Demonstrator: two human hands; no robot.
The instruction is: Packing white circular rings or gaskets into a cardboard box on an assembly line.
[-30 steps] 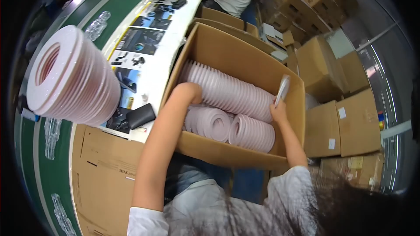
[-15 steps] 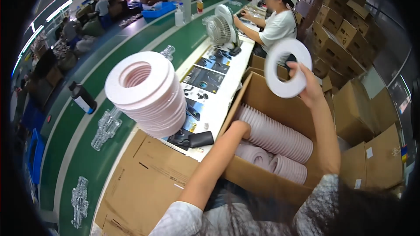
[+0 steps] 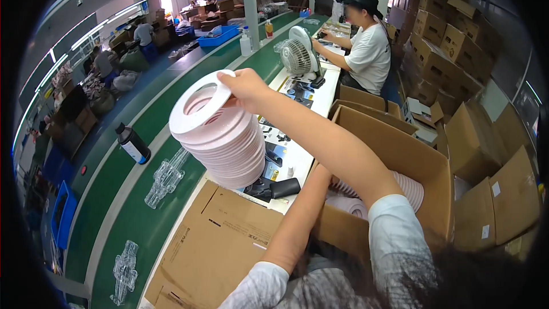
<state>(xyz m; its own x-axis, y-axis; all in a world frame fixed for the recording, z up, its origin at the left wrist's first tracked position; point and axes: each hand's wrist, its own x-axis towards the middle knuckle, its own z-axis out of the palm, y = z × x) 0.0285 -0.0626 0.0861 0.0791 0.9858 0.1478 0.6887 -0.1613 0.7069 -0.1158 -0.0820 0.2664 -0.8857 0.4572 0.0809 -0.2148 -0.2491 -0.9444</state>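
Observation:
My right hand (image 3: 245,87) reaches across to the left and pinches the edge of a flat white foam-like ring (image 3: 199,117). This ring lies at the top of a tall stack of pale pinkish-white rings (image 3: 237,157), tilted a little, with the hole of the stack showing through it. Down at the open cardboard box (image 3: 400,137), my left hand (image 3: 324,174) is over the near left wall, its fingers hidden by the box and my right forearm. Inside the box lie rows of similar rings (image 3: 410,190), partly covered by my arm.
A flattened cardboard sheet (image 3: 220,240) lies left of the box. Past it, a green conveyor belt (image 3: 143,229) carries clear plastic pieces (image 3: 166,180) and a black bottle (image 3: 132,144). A fan (image 3: 299,57) and a seated person (image 3: 369,51) are farther along. Stacked cartons (image 3: 452,46) stand right.
My right hand has carried the ring from above the box leftward onto the top of the stack. My left hand stays at the box. The view has shifted slightly.

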